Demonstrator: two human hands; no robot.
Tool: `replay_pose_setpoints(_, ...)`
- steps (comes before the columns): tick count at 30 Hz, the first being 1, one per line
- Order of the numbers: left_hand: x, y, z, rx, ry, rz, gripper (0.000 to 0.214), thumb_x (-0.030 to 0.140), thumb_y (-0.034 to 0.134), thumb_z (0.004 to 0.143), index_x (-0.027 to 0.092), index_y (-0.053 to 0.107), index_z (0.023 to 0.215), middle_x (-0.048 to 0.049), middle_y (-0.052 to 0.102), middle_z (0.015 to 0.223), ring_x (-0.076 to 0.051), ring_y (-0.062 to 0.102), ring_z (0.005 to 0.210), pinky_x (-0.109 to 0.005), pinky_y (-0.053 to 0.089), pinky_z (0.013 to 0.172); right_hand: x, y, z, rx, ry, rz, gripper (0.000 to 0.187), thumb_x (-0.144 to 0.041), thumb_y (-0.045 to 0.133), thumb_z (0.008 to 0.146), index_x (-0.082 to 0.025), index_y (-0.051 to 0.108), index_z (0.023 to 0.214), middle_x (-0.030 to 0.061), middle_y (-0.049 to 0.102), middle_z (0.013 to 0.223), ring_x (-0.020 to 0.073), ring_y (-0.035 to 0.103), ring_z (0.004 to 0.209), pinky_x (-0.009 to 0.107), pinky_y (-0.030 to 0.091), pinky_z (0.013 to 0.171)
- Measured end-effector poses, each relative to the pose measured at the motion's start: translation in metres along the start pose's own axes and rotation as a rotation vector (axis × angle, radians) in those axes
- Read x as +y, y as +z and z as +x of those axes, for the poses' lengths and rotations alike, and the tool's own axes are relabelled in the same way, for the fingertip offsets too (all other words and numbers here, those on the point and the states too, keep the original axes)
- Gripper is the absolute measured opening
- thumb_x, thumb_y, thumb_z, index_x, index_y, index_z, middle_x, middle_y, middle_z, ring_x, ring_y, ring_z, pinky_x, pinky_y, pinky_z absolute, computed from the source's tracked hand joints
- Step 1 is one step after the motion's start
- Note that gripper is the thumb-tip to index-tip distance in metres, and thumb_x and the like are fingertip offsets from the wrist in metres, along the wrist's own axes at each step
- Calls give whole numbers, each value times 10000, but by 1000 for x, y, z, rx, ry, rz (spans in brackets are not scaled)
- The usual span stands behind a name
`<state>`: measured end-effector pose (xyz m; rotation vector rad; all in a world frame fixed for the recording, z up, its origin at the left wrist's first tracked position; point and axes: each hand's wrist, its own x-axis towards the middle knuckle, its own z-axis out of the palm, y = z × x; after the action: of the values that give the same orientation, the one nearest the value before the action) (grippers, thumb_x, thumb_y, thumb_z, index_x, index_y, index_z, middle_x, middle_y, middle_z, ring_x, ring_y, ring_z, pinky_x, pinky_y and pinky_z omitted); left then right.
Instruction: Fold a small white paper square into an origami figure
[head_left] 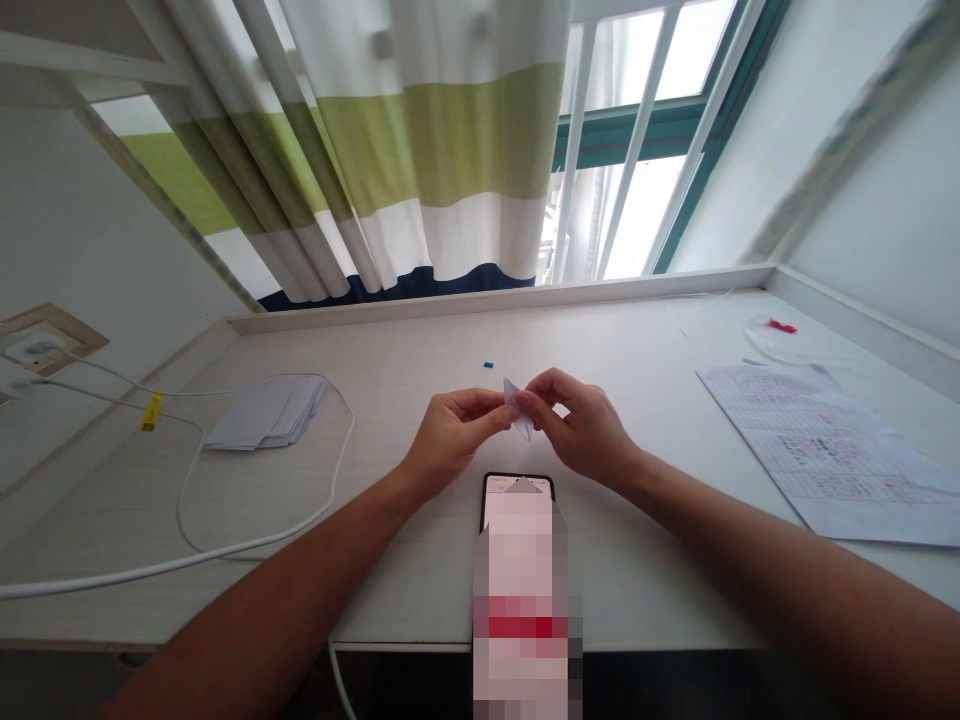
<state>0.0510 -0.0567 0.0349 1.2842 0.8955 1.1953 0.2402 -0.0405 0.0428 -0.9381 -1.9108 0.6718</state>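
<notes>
Between both hands is a small folded piece of white paper (519, 408), held up over the desk. My left hand (452, 432) pinches its left edge between thumb and fingers. From the other side my right hand (581, 420) grips it with thumb and forefinger. The paper's lower tip points down, and my fingertips hide part of its folds. Just below the hands lies a phone (517, 484) with a lit screen, most of it blurred out by blocks.
A stack of white paper (266, 412) lies at left, ringed by a white cable (341, 470). Written sheets (817, 450) lie at right, near a red scrap (782, 326). A tiny blue piece (488, 365) sits beyond my hands. A raised rim (495, 299) edges the desk's back.
</notes>
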Motion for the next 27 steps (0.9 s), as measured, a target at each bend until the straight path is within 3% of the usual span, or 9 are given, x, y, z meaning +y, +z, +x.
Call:
replay_pose_setpoints(9,-4,-5,4,128,51,50,243,413,849,821,176,843,878,-56,797,811,-145,694,752,-279,572,763,6,-2,4,-105,-103,61,178,-380,662,985,-212,670,926,34,733,850,159,649,735,321,550,703)
replay_pose_setpoints(17,-5,-3,3,48,44,4,258,318,918,735,198,840,949,-65,832,933,-187,767,879,-332,613,878,6,-1,3,-53,-10,70,173,-339,638,991,-212,656,874,14,728,780,152,659,704,296,522,648)
replay_pose_setpoints(23,-6,-3,5,101,40,15,226,368,881,778,176,840,889,-64,816,857,-156,726,784,-293,602,796,7,2,3,-51,14,124,182,-357,661,981,-217,661,865,10,730,805,154,655,731,313,534,696)
replay_pose_setpoints(27,-8,-4,6,120,51,59,212,367,862,802,174,840,888,-56,804,827,-138,699,755,-266,581,761,9,4,5,-80,112,242,232,-420,712,947,-207,680,860,22,728,814,171,663,760,340,538,731)
